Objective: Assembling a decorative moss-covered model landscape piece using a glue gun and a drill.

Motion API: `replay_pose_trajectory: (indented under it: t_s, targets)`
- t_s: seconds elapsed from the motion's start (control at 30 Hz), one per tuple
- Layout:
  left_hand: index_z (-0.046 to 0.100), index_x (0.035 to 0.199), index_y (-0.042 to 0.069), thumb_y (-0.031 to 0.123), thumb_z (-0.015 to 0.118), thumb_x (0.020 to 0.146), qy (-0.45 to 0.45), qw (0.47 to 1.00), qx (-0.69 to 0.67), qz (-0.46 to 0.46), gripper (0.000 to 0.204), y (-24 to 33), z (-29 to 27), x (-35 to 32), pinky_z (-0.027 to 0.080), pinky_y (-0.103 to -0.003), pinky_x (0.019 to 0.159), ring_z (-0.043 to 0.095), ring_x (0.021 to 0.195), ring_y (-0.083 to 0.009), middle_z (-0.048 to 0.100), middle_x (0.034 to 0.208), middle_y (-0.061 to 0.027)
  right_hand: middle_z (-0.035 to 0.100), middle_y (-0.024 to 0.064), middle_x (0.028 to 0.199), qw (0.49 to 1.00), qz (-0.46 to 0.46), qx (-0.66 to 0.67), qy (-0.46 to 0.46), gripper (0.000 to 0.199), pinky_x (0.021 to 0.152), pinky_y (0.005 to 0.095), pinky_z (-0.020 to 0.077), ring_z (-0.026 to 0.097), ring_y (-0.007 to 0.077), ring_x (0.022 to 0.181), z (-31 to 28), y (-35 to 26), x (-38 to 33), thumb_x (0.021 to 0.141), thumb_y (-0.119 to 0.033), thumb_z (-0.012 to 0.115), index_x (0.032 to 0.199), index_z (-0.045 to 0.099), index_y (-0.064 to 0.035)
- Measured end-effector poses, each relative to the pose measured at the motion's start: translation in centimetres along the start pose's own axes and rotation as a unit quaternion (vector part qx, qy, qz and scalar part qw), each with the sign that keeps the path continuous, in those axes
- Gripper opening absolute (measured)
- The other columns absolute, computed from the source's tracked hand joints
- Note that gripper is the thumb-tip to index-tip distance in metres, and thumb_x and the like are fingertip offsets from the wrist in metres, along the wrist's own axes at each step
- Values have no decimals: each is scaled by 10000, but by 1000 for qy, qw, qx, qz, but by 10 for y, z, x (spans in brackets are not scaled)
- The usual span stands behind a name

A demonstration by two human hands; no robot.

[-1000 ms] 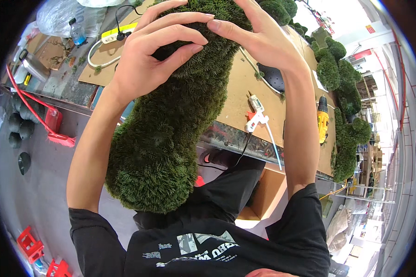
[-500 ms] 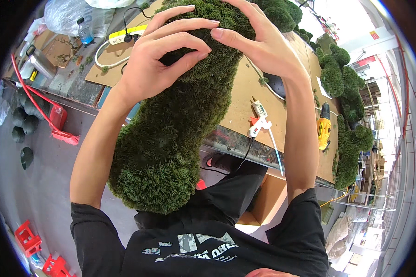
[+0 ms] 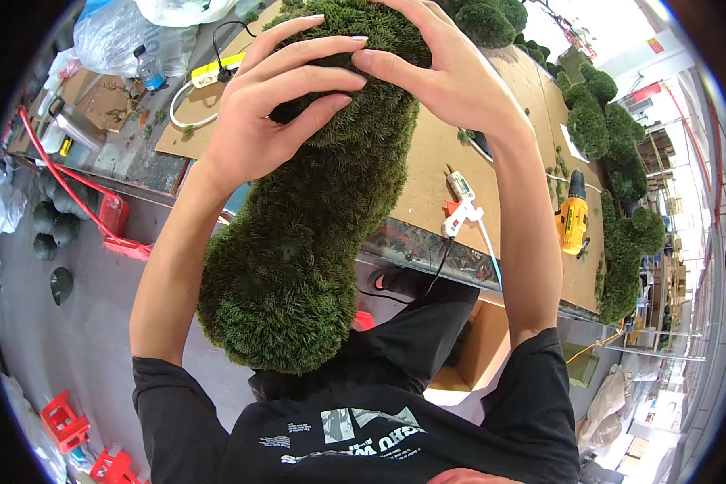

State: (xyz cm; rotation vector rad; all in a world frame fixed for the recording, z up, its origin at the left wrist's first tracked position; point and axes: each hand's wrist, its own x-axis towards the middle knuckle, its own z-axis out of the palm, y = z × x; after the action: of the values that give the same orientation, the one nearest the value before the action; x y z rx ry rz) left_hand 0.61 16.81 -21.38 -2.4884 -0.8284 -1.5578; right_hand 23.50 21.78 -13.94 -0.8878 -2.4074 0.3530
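A long, lumpy piece of green artificial foliage, like a shaped topiary, leans from over my lap up past the table edge, wider at both ends. Its upper end lies between my two hands. My left hand curves over the near left side, fingers bent and spread on the greenery, thumb a little below the index finger. From the right, my right hand wraps the top, its thumb lying across the front close to the left fingertips. Whatever sits between the fingertips is too small to make out.
On the brown board rest a white glue gun with its cord and a yellow cordless drill. More foliage pieces line the right. A power strip, bottle and steel flask stand left. An open carton is below.
The surroundings have shifted slightly to the right in the picture. My left thumb and index finger are a little farther apart. Both hands stay on the upper end of the foliage.
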Motion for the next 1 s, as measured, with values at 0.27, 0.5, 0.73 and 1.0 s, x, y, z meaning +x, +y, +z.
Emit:
replay_pose_trajectory:
  t_s: [0.27, 0.5, 0.73, 1.0]
  targets:
    - [779, 983, 83, -32, 778, 808, -14, 999, 23, 22, 210, -2, -3, -1, 432, -458, 1123, 544, 1367, -365, 707, 1337, -88, 479, 273, 1489, 999, 14, -48, 5, 788, 1172, 491, 345, 425, 431, 1407, 0, -3, -2, 960, -490, 676, 1506, 433, 24]
    - [756, 937, 88, 38, 805, 792, 40, 997, 62, 12, 161, 6, 7, -4, 457, -447, 1093, 580, 1308, -358, 696, 1343, -78, 470, 274, 1499, 997, 46, -66, -5, 787, 1166, 500, 350, 423, 445, 1400, -1, -8, -3, 950, -490, 670, 1509, 443, 15]
    - [717, 934, 57, 68, 807, 835, 130, 984, 97, -69, 134, 17, 25, -4, 420, -452, 1074, 549, 1264, -368, 610, 1376, -186, 489, 280, 1464, 997, 48, -60, -22, 755, 1148, 475, 375, 448, 436, 1377, -5, -11, -2, 945, -445, 676, 1510, 448, 0]
    - [562, 1180, 32, 79, 811, 831, 127, 978, -5, -168, 431, 20, 28, 4, 379, -438, 1107, 504, 1300, -349, 541, 1358, -189, 451, 303, 1493, 1000, 18, -6, 7, 773, 1157, 474, 375, 436, 448, 1393, -1, 0, -4, 948, -444, 672, 1524, 423, 7]
